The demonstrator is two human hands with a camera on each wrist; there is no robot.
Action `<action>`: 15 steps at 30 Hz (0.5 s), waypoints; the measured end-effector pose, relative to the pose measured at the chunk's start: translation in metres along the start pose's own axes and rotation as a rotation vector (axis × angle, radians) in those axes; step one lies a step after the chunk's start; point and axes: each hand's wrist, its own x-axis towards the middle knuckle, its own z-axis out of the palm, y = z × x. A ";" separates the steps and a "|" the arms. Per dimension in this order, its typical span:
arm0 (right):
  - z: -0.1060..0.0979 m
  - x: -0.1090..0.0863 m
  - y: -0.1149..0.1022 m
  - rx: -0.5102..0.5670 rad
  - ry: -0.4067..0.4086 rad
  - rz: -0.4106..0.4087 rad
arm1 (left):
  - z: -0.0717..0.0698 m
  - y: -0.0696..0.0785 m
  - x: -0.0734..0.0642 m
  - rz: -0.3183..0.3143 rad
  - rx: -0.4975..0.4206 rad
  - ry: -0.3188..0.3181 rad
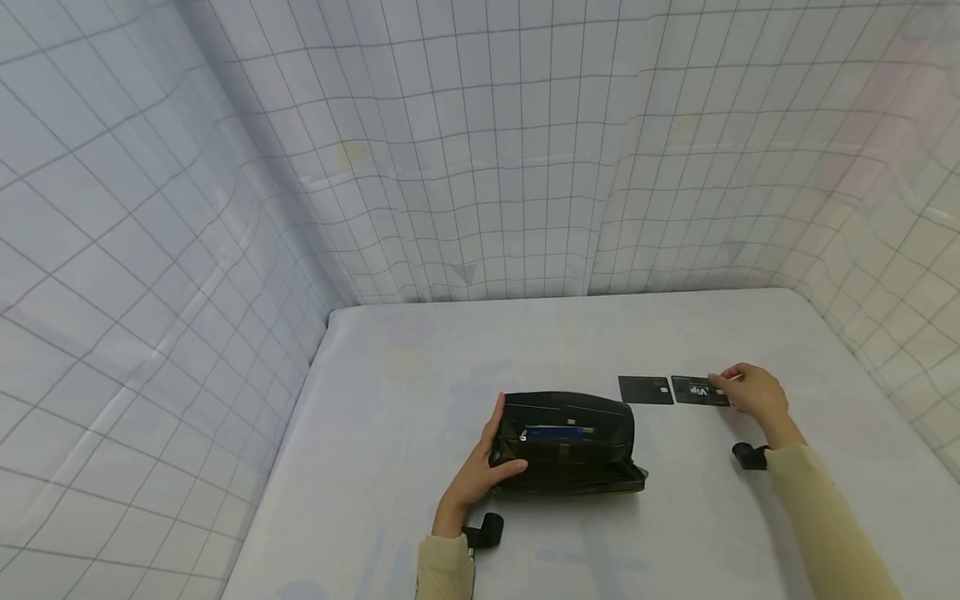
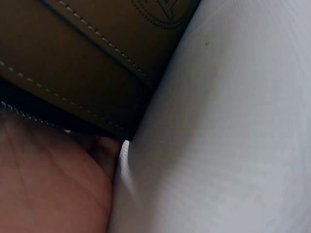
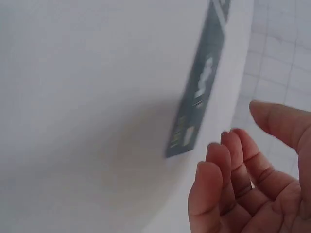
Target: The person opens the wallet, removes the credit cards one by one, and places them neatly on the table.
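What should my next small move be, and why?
Probably move your right hand toward the open wallet: that hand pinches nothing, thumb and fingers apart; the VIP card lies flat beside another black card, and your left hand holds the wallet.

Head view: diffuse light is spread evenly over the white tabletop. Left wrist view: the wallet is dimly lit. Right wrist view: the card's lettering is blurred; a broad, soft shadow is cast beside it.
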 end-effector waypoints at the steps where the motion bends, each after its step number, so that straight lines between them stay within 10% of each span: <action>1: 0.000 0.000 -0.005 -0.006 -0.005 -0.028 | 0.000 0.000 0.000 0.000 0.000 0.001; 15: 0.017 -0.008 -0.096 0.052 -0.022 -0.424 | 0.001 0.002 0.000 0.004 0.017 0.004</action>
